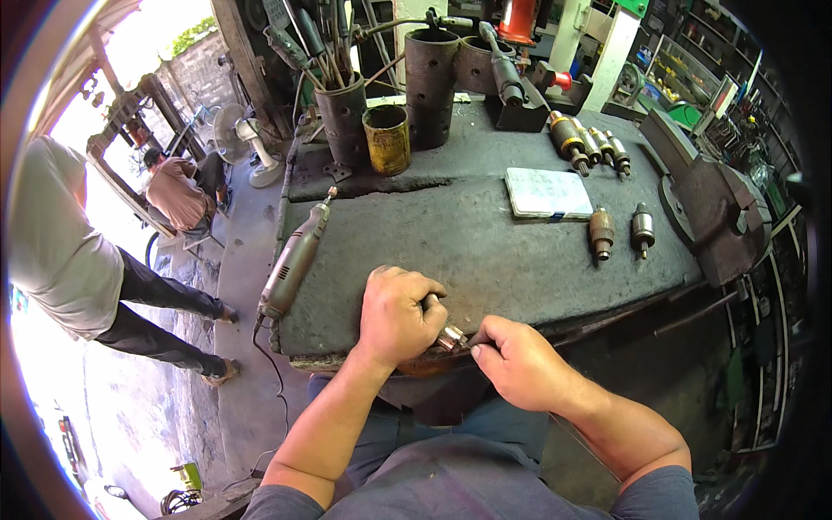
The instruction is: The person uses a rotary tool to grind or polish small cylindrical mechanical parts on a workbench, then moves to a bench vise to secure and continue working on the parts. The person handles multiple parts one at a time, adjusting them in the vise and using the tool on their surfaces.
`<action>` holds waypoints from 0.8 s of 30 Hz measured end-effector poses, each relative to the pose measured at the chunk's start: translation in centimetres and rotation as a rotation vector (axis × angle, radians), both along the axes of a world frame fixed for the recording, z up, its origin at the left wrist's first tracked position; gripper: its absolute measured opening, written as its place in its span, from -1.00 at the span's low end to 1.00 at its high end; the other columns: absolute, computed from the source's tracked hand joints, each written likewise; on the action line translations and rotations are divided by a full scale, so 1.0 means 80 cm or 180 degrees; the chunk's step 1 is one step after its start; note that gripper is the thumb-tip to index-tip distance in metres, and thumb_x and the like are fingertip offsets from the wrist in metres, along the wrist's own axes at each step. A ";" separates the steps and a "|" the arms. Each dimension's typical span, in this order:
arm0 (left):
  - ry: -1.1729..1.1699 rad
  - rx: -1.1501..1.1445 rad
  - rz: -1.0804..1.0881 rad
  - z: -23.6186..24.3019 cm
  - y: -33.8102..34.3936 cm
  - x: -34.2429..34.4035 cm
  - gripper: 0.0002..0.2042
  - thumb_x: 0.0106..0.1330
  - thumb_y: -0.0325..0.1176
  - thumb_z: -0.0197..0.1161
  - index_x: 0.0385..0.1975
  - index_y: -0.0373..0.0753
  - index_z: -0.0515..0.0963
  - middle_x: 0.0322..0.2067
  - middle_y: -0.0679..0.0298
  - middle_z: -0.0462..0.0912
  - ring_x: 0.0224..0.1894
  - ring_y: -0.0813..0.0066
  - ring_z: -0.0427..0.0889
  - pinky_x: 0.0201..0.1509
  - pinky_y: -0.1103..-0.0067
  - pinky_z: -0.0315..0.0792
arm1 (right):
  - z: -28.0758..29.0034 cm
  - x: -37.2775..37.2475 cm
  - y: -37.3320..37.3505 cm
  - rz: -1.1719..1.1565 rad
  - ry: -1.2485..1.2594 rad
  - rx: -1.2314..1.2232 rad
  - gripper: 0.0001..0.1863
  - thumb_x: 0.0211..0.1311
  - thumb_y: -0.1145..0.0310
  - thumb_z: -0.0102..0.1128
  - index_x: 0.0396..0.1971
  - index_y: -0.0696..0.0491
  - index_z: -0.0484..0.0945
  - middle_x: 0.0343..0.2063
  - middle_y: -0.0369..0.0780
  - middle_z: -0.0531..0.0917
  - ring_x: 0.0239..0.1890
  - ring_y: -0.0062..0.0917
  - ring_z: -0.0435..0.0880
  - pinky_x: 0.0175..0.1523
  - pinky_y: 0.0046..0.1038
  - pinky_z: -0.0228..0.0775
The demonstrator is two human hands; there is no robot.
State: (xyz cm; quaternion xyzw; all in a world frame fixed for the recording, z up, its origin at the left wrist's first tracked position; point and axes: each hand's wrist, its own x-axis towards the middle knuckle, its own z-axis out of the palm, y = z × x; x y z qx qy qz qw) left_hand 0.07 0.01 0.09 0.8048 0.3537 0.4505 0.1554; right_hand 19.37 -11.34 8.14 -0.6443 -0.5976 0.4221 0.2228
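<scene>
At the near edge of the bench my left hand [399, 314] is wrapped round a small motor armature [451, 338]. Its copper-coloured end sticks out to the right, and the rest is hidden in my fist. My right hand [527, 362] is closed, thumb and finger pinched together right by that copper end. What they grip, perhaps the shaft or some small piece, is too small to tell. Left of my hands lies a grey rotary tool [295, 264], its tip pointing away. Two more armatures, one brownish [601, 234] and one silvery [642, 230], stand at the right.
A pale flat plastic case [548, 192] lies beyond my hands, near several armatures [572, 143]. A bench vise [715, 208] takes up the right end. Tool-filled metal cylinders [342, 121] and a yellow can [386, 140] line the back. Another person [78, 243] stands at the left.
</scene>
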 end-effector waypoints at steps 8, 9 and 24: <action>0.0032 -0.0040 0.0018 0.002 -0.003 -0.002 -0.87 0.12 -0.50 0.35 -0.41 -0.22 0.83 -0.48 0.20 0.77 -0.30 0.10 0.73 0.07 0.23 0.56 | 0.003 -0.004 -0.002 -0.0035 0.0150 0.0060 -0.81 0.63 0.38 0.24 -0.14 0.24 0.60 -0.36 0.10 0.74 -0.33 -0.05 0.73 -0.13 -0.09 0.56; 0.0045 -0.0049 0.0025 0.002 -0.004 -0.002 -0.87 0.12 -0.50 0.35 -0.41 -0.22 0.83 -0.48 0.20 0.77 -0.30 0.10 0.73 0.07 0.23 0.56 | 0.003 -0.005 -0.003 -0.0167 0.0048 -0.0170 -0.81 0.63 0.38 0.24 -0.14 0.24 0.60 -0.35 0.11 0.75 -0.33 -0.02 0.74 -0.12 -0.08 0.57; 0.0249 -0.0257 -0.0056 0.006 0.006 -0.008 -0.88 0.16 -0.46 0.37 -0.38 -0.22 0.83 -0.41 0.15 0.84 -0.30 0.07 0.78 0.15 0.22 0.59 | -0.005 -0.015 -0.002 0.0115 -0.0127 0.0429 -0.81 0.62 0.37 0.24 -0.17 0.21 0.55 -0.38 0.20 0.73 -0.27 0.26 0.75 -0.14 0.09 0.54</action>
